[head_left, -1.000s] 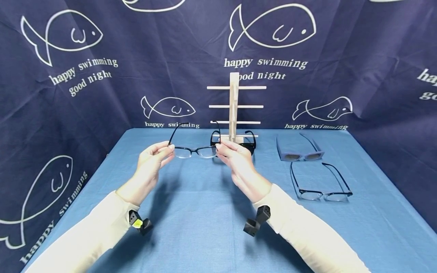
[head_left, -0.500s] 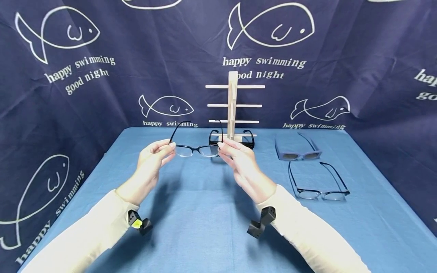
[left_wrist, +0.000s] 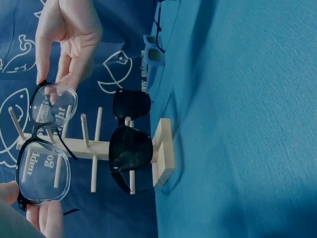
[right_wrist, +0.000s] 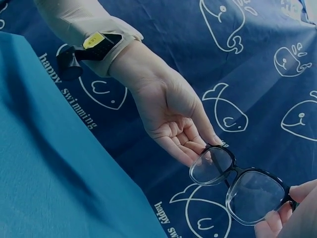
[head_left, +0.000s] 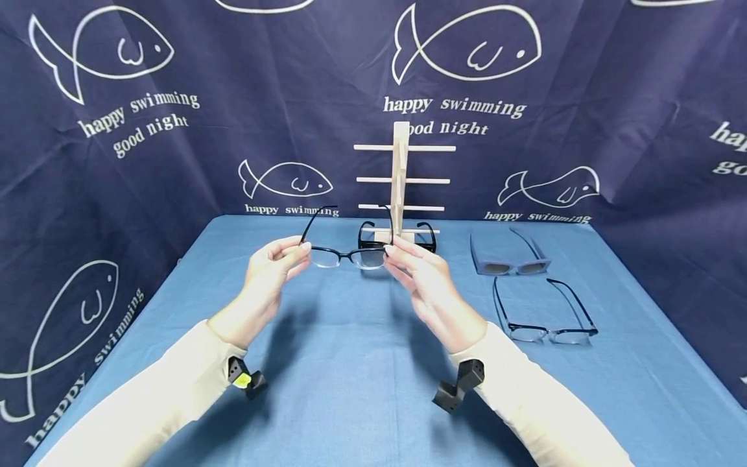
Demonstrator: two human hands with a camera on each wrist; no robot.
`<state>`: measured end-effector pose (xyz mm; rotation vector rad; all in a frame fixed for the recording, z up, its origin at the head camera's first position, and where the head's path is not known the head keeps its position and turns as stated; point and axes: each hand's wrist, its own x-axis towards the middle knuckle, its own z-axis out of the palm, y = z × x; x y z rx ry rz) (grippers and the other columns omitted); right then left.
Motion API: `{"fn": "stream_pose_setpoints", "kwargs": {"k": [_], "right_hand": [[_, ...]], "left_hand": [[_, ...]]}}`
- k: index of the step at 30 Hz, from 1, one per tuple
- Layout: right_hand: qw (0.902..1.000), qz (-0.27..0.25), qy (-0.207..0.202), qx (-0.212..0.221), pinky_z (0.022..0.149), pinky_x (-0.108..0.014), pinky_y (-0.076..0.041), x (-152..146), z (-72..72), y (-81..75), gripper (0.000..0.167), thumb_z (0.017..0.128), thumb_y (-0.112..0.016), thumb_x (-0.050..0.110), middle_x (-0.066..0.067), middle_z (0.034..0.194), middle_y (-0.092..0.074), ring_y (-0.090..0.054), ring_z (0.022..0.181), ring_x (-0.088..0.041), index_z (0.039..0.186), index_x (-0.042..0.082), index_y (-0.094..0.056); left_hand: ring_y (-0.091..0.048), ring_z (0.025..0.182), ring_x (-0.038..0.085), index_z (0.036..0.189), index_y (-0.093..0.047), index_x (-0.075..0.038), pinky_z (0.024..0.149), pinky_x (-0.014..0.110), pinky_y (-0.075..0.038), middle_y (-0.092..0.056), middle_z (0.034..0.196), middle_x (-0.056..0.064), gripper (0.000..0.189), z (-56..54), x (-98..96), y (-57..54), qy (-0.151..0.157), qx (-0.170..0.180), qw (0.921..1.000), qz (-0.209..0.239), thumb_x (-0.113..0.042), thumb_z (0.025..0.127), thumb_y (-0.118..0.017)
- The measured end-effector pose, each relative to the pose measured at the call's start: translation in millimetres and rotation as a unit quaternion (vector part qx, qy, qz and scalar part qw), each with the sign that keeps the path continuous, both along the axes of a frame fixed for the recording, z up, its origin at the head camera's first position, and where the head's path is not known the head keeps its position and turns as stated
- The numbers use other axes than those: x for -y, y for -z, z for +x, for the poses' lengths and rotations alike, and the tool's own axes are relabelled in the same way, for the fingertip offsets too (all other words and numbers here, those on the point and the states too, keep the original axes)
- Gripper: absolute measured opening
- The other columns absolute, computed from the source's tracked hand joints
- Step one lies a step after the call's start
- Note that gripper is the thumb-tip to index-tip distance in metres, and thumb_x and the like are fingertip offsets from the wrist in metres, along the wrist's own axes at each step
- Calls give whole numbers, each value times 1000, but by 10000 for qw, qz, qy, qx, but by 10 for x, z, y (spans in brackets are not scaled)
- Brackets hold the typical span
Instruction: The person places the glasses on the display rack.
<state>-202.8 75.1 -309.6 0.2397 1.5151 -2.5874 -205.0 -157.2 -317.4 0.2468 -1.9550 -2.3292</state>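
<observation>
Both hands hold up a pair of black-topped, clear-lensed eyeglasses (head_left: pixel 346 254) above the table, temples unfolded and pointing away toward the rack. My left hand (head_left: pixel 272 269) pinches the left end of the frame between thumb and fingers. At the other end, my right hand (head_left: pixel 426 275) pinches the hinge corner. Behind the glasses stands a wooden display rack (head_left: pixel 400 175) with several crossbars. Black sunglasses (left_wrist: pixel 131 146) rest on its lowest bar, partly hidden by the right hand in the head view but plain in the left wrist view.
On the right of the blue table (head_left: pixel 350 389) lie blue-framed sunglasses (head_left: pixel 512 266) and, nearer, browline eyeglasses (head_left: pixel 548 332), both with temples spread. A dark blue fish-print curtain (head_left: pixel 303 78) hangs behind and along the sides. Small black cameras sit on both wrists.
Both hands have shifted slightly to the right with the eyeglasses, bringing them closer in line with the rack. The grip looks the same, and the other glasses have stayed put.
</observation>
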Motion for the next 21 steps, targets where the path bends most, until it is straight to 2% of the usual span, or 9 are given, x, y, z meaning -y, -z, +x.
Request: {"fn": "stream_pose_setpoints", "kwargs": {"k": [5, 12, 16, 21], "right_hand": [[10000, -51, -35, -44, 99, -28, -53, -58, 5, -3, 47, 91, -60, -5, 5, 93, -68, -65, 82, -10, 137, -5, -50], [9997, -3, -41, -222, 100, -30, -53, -148, 1, 2, 45, 92, -58, -5, 5, 88, -71, -68, 80, -10, 136, -7, -48], [9995, 36, -81, -292, 102, -32, -51, -214, -4, 16, 47, 93, -58, -5, 6, 89, -71, -68, 82, -9, 138, -7, -47], [9988, 204, -164, -424, 100, -30, -53, -304, -20, 40, 47, 93, -57, -6, 5, 97, -70, -68, 86, -9, 138, -7, -46]], "left_hand": [[-68, 77, 3, 128, -52, 6, 91, 24, -57, -69, 83, -7, 46, -8, -41, 6, 4, -39, 10000, 43, -10, 89, -70], [-69, 76, 4, 129, -52, 8, 89, 23, -58, -69, 80, -9, 46, -24, -111, 20, 71, -156, 9999, 24, -7, 89, -69], [-70, 77, 4, 129, -52, 9, 89, 24, -58, -70, 80, -9, 45, -36, -147, 39, 136, -200, 9997, 40, -5, 90, -67], [-70, 77, 5, 129, -53, 10, 89, 25, -59, -71, 82, -8, 44, -56, -200, 50, 155, -266, 9995, 103, -4, 90, -67]]}}
